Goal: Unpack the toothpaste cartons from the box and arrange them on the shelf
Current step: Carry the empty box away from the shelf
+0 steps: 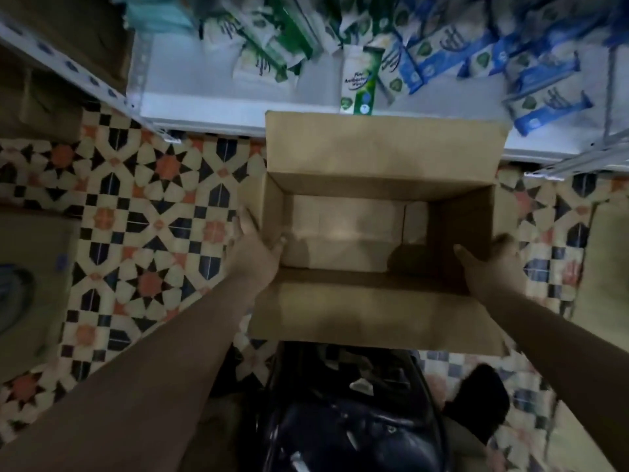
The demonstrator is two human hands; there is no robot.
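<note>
— Hands first: what is each grip on?

— Left hand (253,248) holds the left wall of the cardboard box (377,229), thumb hooked over the rim, fingers down the outside. Right hand (493,264) grips the right wall the same way — thumb inside, fingers blurred on the outside.

— And the box itself?

— Open, flaps spread, held over the patterned tile floor (143,212) just in front of the white shelf (204,93). Its inside looks pale and flat; I cannot tell whether that is the bottom or a layer of cartons.

— Where are the cartons?

— On the shelf: green-and-white cartons (272,46) toward the left, blue-and-white cartons (476,59) to the right, lying loosely at angles. One green carton (360,83) stands at the shelf edge — just behind the far flap.
</note>
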